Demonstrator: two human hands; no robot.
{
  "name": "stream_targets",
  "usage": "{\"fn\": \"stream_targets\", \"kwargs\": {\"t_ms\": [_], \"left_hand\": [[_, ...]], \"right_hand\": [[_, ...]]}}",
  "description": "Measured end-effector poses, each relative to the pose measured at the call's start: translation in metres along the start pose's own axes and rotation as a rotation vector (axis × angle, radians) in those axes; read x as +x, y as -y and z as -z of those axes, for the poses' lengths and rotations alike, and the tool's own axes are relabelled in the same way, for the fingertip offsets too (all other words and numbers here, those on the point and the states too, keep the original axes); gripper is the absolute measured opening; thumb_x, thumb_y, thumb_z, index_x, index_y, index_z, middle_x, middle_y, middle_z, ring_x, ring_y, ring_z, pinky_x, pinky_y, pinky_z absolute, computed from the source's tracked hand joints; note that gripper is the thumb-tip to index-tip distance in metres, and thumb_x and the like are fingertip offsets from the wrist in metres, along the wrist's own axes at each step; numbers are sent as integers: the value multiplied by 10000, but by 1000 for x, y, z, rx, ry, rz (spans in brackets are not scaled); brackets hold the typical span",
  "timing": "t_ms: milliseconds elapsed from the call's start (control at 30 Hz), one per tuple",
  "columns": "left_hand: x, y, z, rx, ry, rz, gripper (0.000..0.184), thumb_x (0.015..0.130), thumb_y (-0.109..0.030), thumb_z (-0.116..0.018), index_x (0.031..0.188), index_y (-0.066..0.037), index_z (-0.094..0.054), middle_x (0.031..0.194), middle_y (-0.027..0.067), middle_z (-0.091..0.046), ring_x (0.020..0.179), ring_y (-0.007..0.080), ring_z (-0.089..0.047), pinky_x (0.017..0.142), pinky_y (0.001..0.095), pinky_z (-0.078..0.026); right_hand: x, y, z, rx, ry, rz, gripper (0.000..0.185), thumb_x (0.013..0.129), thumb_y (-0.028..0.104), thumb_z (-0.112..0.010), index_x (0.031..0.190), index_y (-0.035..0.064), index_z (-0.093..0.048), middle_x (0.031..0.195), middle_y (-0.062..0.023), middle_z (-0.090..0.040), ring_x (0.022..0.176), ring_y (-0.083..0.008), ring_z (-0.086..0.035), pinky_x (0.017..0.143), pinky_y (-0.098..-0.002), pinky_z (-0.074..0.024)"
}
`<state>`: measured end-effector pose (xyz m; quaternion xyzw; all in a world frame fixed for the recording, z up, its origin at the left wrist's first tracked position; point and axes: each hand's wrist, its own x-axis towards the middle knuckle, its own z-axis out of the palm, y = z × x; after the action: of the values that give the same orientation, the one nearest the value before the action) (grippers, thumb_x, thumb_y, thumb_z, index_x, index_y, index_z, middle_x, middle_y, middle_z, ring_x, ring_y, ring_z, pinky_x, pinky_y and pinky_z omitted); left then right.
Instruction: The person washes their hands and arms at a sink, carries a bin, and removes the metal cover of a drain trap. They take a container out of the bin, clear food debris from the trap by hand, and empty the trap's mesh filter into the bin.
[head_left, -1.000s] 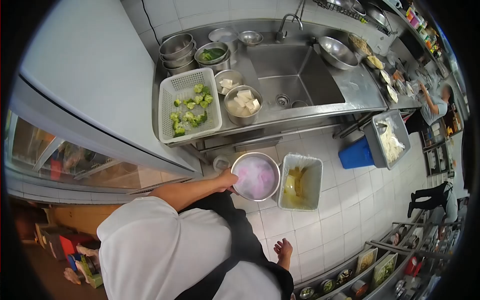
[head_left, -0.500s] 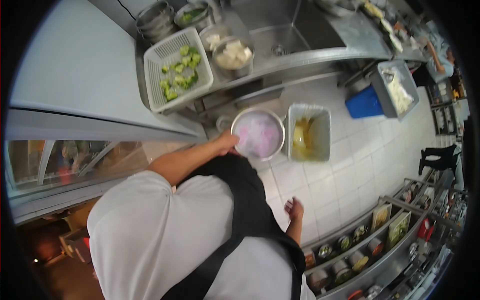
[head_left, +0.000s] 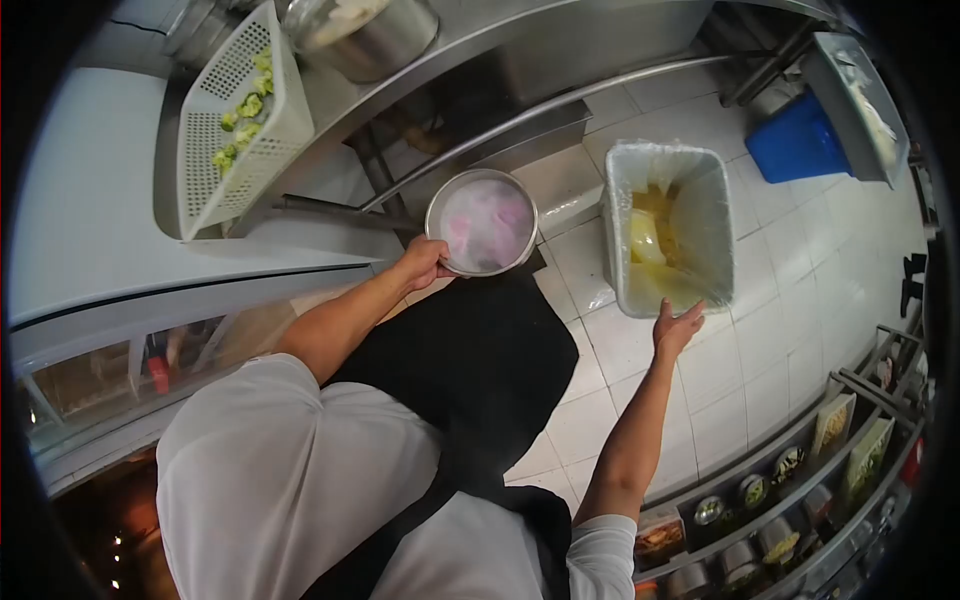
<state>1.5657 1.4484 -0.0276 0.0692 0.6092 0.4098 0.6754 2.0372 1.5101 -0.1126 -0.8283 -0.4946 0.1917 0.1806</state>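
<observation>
A round metal bowl holds cloudy liquid with pink pieces in it. My left hand grips its rim at the lower left, the thumb over the edge. To the right, on the tiled floor, stands a bin lined with clear plastic, with yellowish liquid inside. My right hand is at the bin's near edge, fingers spread and holding nothing; whether the fingertips touch the rim is not clear.
A white perforated basket of broccoli and a metal pot stand on the steel counter. A blue bin and a grey tub are at upper right. Food containers line the lower right; a metal rail runs under the counter.
The view has tilted and come closer to the floor. My right hand has reached out from beside my body to the lined bin's near edge. My left hand still holds the bowl.
</observation>
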Motion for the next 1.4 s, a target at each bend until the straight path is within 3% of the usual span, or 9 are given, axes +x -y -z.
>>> {"fn": "stream_targets", "kwargs": {"t_ms": [167,467,667,867,967,1167,1233,1300,1400], "left_hand": [[69,24,42,-150,-55,-32,499,703,20,-444,1171,178,-374,1114,275,-526,953,422,-604,805,504,-561],[183,73,141,-342,-229,-202,433,721,27,-422,1133,158,-386,1126,277,-510,1007,443,-569,869,518,-540],[226,64,169,-598,-386,-200,354,755,49,-392,1098,135,-400,1080,263,-518,942,510,-566,793,492,-590],[275,71,202,-688,-303,-493,361,785,13,-382,1123,138,-375,1107,262,-508,923,545,-560,730,469,-604],[293,66,207,-721,-382,-460,362,792,12,-398,1142,104,-388,1157,271,-491,1009,560,-522,789,457,-591],[332,64,233,-822,-504,-350,421,885,-34,-341,1280,104,-297,1228,292,-445,895,539,-577,638,415,-615],[381,93,287,-432,-485,-423,427,934,-105,-350,1314,83,-298,1283,247,-426,994,492,-550,707,445,-605],[386,86,287,-406,-502,-411,422,960,-124,-335,1333,70,-299,1312,226,-417,1045,472,-535,724,453,-604],[342,45,230,-757,-565,-328,407,964,-91,-286,1343,56,-298,1323,229,-413,1049,486,-530,689,434,-612]], "right_hand": [[50,-23,-48,-31,50,53,866,794,269,-666,1458,86,-142,1403,-345,-255,1301,-456,-290,1048,-469,-314],[78,-53,-61,-188,-137,107,531,800,138,-565,1316,72,-456,1285,-219,-487,1145,-388,-496,952,-431,-411],[84,-36,-55,-320,-133,-2,496,789,136,-505,1282,85,-508,1230,-205,-539,1087,-374,-540,922,-425,-428],[88,-52,-62,-351,-173,129,458,816,151,-542,1268,81,-524,1218,-207,-546,1104,-368,-528,940,-417,-412],[90,-50,-62,-322,-167,133,453,825,168,-538,1257,35,-521,1234,-212,-541,1130,-366,-516,953,-409,-403],[98,-61,-66,-324,-175,109,458,824,185,-498,1235,-15,-523,1237,-215,-550,1142,-351,-522,955,-390,-404],[93,-50,-64,-332,-155,45,459,821,186,-484,1235,-8,-525,1227,-211,-559,1131,-346,-534,949,-387,-410],[90,-42,-63,-344,-153,15,458,820,185,-479,1237,3,-527,1224,-212,-561,1122,-347,-541,938,-389,-418],[89,-37,-64,-361,-152,1,456,818,180,-478,1241,18,-529,1223,-211,-562,1112,-346,-550,923,-394,-427]]}}
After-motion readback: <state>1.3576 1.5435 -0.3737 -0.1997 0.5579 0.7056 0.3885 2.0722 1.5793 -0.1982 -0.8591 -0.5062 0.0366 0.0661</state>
